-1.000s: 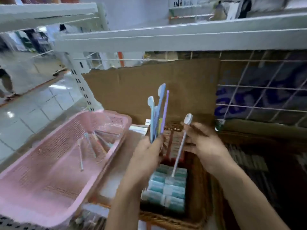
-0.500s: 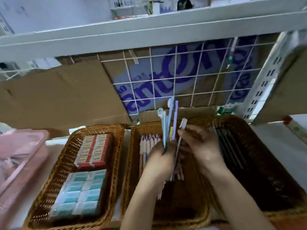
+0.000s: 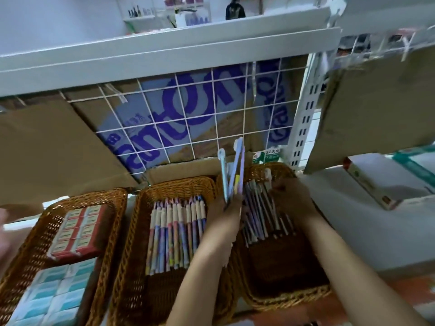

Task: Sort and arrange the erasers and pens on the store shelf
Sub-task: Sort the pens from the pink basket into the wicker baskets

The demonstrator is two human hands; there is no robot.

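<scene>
Right hand (image 3: 293, 198) lowered its pinched pen (image 3: 267, 175) into right basket (image 3: 282, 300); left hand (image 3: 229, 212) grips pens (image 3: 233, 175).

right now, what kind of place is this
Probably a stationery section of a shop: white metal shelving, wicker baskets stocked with boxed erasers and rows of pens, and cardboard cartons behind a wire grid.

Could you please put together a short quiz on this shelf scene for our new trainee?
1. True or false: the left hand holds a bunch of pastel plastic pens upright.
2. How many brown wicker baskets stand on the white shelf?
3. Which basket holds the red and teal boxed erasers: A left, B middle, C right?
Key: 1 true; 2 three; 3 A.
</scene>
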